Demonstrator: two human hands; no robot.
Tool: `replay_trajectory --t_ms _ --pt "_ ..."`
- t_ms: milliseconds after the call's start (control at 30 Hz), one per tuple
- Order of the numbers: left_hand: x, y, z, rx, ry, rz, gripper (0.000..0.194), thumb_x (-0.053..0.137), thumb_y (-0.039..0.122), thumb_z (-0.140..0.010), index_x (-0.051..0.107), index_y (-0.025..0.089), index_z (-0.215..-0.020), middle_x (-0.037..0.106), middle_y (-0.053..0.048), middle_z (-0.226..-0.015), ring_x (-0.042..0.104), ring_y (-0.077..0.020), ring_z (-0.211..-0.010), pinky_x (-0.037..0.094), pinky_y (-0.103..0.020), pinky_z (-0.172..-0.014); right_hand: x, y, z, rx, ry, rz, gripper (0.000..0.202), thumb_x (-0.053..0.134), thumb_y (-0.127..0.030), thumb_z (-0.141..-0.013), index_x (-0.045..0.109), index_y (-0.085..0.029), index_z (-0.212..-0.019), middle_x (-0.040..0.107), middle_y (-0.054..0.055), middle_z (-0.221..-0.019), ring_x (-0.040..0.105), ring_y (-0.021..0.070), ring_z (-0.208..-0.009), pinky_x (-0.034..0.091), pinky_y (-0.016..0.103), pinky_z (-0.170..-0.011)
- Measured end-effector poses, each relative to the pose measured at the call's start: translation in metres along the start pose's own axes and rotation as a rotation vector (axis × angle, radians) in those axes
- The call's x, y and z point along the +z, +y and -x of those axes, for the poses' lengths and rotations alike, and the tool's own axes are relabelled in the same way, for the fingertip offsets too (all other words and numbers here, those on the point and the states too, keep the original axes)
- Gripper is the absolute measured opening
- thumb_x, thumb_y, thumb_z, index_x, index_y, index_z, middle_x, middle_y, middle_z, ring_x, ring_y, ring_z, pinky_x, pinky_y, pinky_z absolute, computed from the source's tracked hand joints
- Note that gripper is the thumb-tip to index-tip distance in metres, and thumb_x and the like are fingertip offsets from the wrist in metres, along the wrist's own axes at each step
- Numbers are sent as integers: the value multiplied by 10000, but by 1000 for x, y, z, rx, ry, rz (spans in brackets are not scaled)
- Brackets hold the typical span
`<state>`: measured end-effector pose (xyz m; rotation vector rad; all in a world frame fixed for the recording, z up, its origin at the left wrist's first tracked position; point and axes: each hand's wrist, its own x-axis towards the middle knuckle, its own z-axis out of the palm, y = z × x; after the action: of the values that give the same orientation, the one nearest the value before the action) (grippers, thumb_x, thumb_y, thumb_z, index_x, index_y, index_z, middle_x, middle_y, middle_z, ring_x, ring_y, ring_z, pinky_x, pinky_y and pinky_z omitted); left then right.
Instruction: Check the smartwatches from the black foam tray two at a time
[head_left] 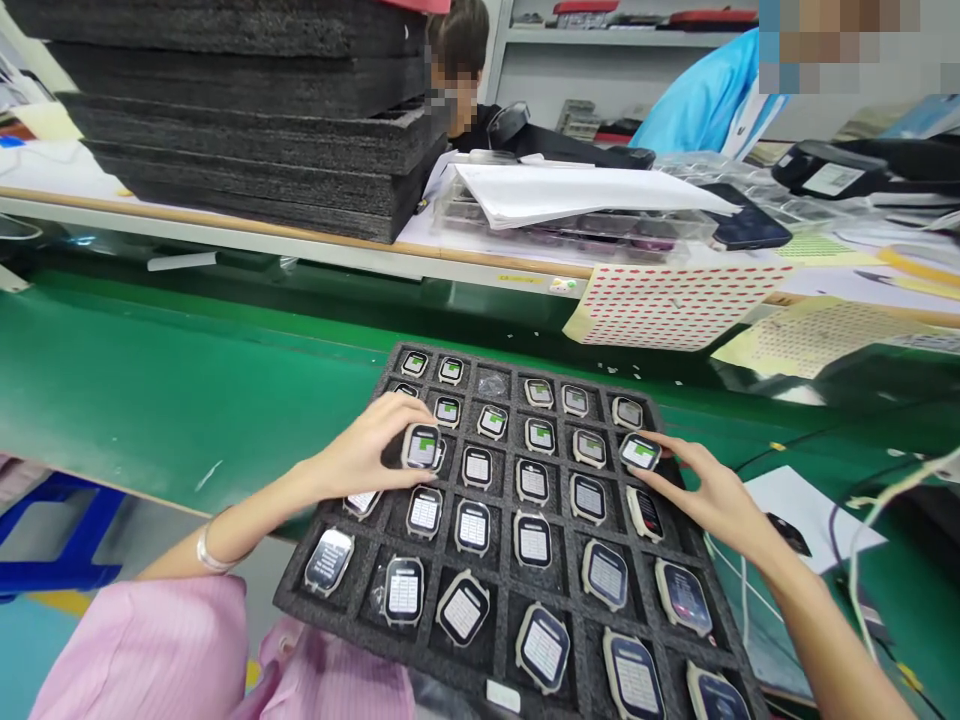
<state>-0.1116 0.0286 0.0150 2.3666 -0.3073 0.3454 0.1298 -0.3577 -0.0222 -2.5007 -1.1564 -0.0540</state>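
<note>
A black foam tray with square compartments lies in front of me, tilted over the bench's near edge. Several smartwatch bodies without straps sit in it, most with lit screens, such as a smartwatch near the middle. My left hand pinches one smartwatch by its sides, raised above the left compartments. At the right edge, my right hand grips another smartwatch between thumb and fingers, at its compartment. Both held screens show white and green. One back-row compartment holds only a clear plastic piece.
A tall stack of black foam trays stands on the raised shelf. Papers lie on clear plastic trays there. Red-dotted sticker sheets hang over its edge. Cables run at right. Two people are behind the shelf.
</note>
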Motion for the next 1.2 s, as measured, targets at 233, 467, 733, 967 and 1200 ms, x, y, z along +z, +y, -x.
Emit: replay_trajectory --t_ms 233,467,733,967,1200 --pt "-14 -50 27 -117 -152 -314 471 632 476 -784 550 189 -1149 528 -106 -1150 458 -284 -1062 361 -438 -907 -16 -51 -18 -161 117 39 367 496 -456 -889 565 -197 -1140 565 140 -1122 542 336 -1043 434 506 -907" --pt "-7 -24 2 -12 -184 -388 503 615 411 -805 489 140 -1210 527 -124 -1169 446 -272 -1065 362 -393 -881 33 -165 -49 -492 -190 -5 234 541 -245 -907 579 -142 -1115 567 124 -1057 558 271 -991 472 408 -865" --pt "18 0 -29 151 -399 -765 323 574 368 -832 602 65 -942 568 -169 -1017 486 -314 -959 359 -417 -794 50 -205 -70 -438 -312 386 329 754 -298 -749 628 -83 -964 579 146 -945 602 330 -858 509 443 -706" --pt "16 -6 -44 164 -451 -754 454 684 439 -755 602 50 -974 570 -186 -1046 504 -327 -974 374 -394 -762 35 -182 -70 -315 -357 -173 323 725 -298 -771 623 -133 -1029 583 140 -1106 602 285 -982 517 410 -832" --pt "11 -20 -46 -37 -196 160 417 727 390 -718 587 153 -1031 602 -115 -1103 560 -250 -1015 428 -382 -873 -9 -174 -52 153 -287 -1088 585 779 -324 -719 526 -208 -1234 673 82 -968 677 249 -834 564 381 -734"
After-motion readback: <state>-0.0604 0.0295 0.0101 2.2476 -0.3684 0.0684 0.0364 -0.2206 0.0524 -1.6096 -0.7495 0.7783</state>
